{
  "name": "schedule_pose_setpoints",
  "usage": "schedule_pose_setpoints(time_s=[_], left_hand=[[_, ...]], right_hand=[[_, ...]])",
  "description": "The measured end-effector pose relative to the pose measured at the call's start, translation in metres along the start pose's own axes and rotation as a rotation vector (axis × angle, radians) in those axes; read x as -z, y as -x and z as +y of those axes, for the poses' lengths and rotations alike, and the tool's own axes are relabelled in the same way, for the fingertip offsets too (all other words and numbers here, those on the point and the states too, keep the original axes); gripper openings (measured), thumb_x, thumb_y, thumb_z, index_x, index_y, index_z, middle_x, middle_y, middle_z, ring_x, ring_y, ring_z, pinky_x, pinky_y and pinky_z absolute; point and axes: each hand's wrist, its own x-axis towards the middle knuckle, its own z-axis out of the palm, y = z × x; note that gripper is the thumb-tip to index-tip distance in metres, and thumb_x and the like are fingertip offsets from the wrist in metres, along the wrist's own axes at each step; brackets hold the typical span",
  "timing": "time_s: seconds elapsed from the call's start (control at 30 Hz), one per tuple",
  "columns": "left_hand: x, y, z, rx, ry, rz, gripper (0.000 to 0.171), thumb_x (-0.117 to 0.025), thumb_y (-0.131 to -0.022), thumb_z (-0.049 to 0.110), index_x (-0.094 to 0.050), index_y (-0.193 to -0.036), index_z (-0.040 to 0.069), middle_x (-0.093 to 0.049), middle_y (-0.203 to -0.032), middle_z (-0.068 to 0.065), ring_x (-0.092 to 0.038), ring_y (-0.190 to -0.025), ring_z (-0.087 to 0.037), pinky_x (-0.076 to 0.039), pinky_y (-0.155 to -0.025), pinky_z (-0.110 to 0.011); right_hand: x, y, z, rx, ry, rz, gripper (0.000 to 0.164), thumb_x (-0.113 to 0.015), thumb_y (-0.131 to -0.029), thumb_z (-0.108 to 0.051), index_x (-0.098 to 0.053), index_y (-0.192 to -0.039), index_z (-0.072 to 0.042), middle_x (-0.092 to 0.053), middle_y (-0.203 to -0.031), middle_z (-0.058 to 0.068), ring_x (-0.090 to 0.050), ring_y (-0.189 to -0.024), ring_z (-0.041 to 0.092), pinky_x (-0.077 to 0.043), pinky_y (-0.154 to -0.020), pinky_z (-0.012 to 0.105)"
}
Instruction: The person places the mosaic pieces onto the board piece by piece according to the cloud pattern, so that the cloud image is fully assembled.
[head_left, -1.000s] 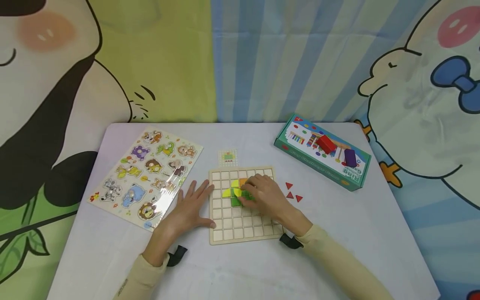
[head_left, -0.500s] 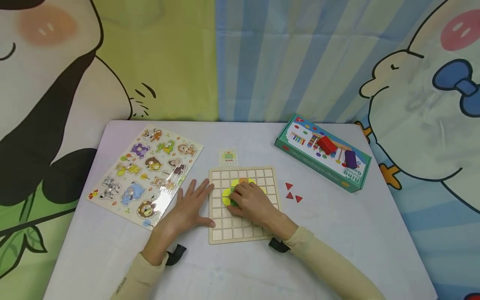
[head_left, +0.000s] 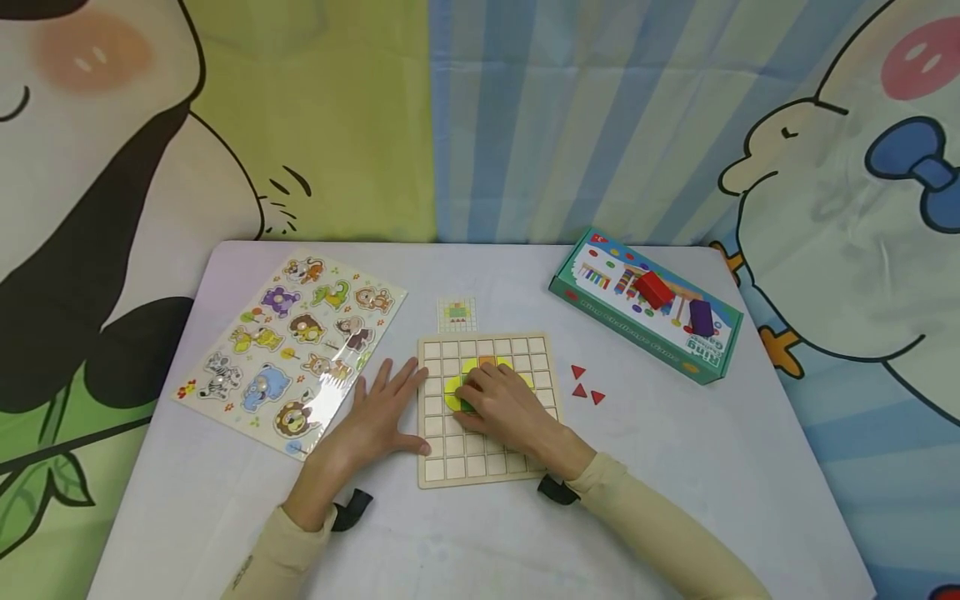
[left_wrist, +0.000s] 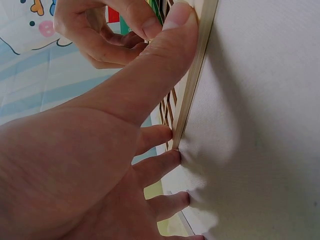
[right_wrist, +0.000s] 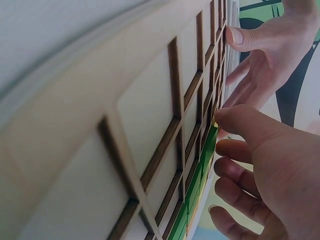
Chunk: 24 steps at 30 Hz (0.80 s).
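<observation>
A pale wooden grid board (head_left: pixel 454 470) lies flat on the table. My left hand (head_left: pixel 378 421) spreads at its left side, thumb and fingertips right at the wooden edge (left_wrist: pixel 194 75). Over the board's middle, my right hand (head_left: pixel 508 408) has bent fingers and pinches a small yellow piece (right_wrist: pixel 215 123) at the pattern's left side, mostly covered by the thumb and fingers. Green square pieces (right_wrist: pixel 194 192) sit in the grid beneath that hand. Rounded yellow pieces (head_left: pixel 452 386) and an orange piece (head_left: pixel 487 362) show around it; the rest of the pattern is hidden.
Three red triangles (head_left: pixel 579 390) lie right of the board. Behind it is a small pattern card (head_left: pixel 457 315). An animal puzzle sheet (head_left: pixel 288 354) lies at left. A green box (head_left: pixel 622 321) at back right bears a red block (head_left: pixel 653 289) and a purple block (head_left: pixel 701 317).
My right hand has moved left and slightly down over the board, bringing the yellow piece to the pattern's left side. Over the last half second it barely moves. My left hand stays put.
</observation>
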Motion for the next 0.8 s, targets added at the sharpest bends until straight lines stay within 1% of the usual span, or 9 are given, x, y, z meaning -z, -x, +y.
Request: schedule_pose_setpoints(time_s=[0.2,0.4,0.6,0.8], left_hand=[[-0.0001,0.0003,-0.0006,0.001,-0.003,-0.005,0.116,-0.090,-0.070,0.042,-0.027,-0.161,0.010,-0.015,-0.170,-0.015,-0.003,-0.155,-0.050,0.000,-0.115,-0.080],[0.0004,0.0002,-0.0002,-0.001,-0.003,-0.005,0.116,-0.090,-0.070,0.042,-0.026,-0.161,0.010,-0.015,-0.170,-0.015,-0.002,-0.155,-0.050,0.001,-0.115,-0.079],[0.0015,0.0003,0.0011,-0.001,-0.004,-0.002,0.115,-0.090,-0.070,0.041,-0.027,-0.161,0.010,-0.015,-0.170,-0.015,-0.003,-0.155,-0.050,0.000,-0.115,-0.080],[0.0010,0.0004,0.0002,0.004,-0.003,-0.004,0.116,-0.090,-0.069,0.041,-0.027,-0.161,0.010,-0.015,-0.171,-0.015,-0.003,-0.155,-0.050,0.000,-0.115,-0.080]], right_hand=[[-0.0010,-0.0005,-0.0012,0.012,0.000,0.012,0.025,-0.075,-0.091,-0.039,-0.078,-0.104,-0.018,-0.070,-0.100,-0.002,-0.061,-0.097,0.016,-0.054,-0.088,0.034],[-0.0011,-0.0006,-0.0013,0.028,-0.017,0.013,0.022,-0.075,-0.092,-0.036,-0.079,-0.105,-0.019,-0.070,-0.100,-0.002,-0.062,-0.097,0.016,-0.054,-0.089,0.034],[0.0011,0.0037,0.0015,-0.017,-0.020,0.003,0.026,-0.073,-0.093,-0.038,-0.078,-0.108,-0.017,-0.070,-0.104,-0.002,-0.061,-0.101,0.016,-0.052,-0.086,0.033],[-0.0003,0.0086,0.0049,-0.042,-0.025,-0.001,0.026,-0.073,-0.093,-0.037,-0.078,-0.107,-0.016,-0.068,-0.100,-0.002,-0.059,-0.096,0.015,-0.050,-0.079,0.031]])
